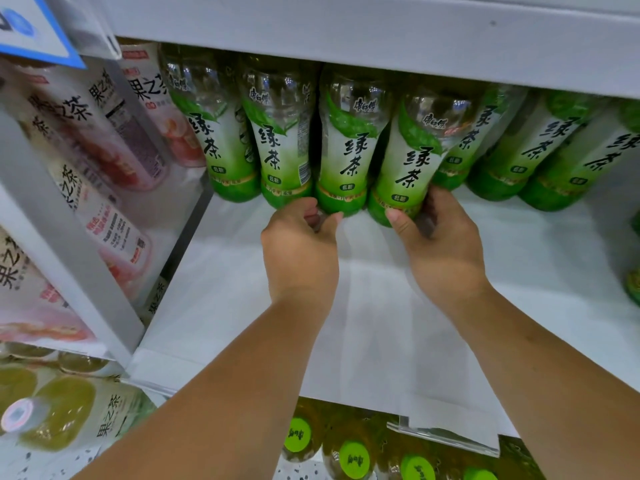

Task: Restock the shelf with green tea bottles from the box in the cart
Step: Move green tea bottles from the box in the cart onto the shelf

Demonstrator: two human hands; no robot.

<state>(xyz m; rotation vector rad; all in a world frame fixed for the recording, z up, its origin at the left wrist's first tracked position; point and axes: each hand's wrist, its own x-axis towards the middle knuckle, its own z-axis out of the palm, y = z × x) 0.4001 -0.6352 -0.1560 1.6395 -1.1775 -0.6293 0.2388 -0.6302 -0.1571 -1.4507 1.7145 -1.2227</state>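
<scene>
White shelving fills the view, and a white shelf board (363, 306) is seen from above with its front half bare. Along the back edge of this board a row of green tea bottles (221, 133) is lined up upright, their green and white labels turned outward. The right hand (446, 251) is wrapped around the base of one green tea bottle (405, 164) near the middle of the row, with the thumb on the front of the label and the fingers curled behind; this bottle stands a little forward of its neighbours and leans slightly. The left hand (301, 247) is held just beside it, loosely curled, with the fingertips at the foot of the next bottle (343, 150) to the left; whether that bottle is actually gripped cannot be told. Both forearms are stretched in over the front edge of the board. An upper shelf (381, 32) overhangs the bottle tops. Beyond the left edge, pink-labelled fruit tea bottles (104, 140) are stocked behind a white divider (69, 251). Below the front edge, green bottle caps (353, 459) are visible on a lower level.
</scene>
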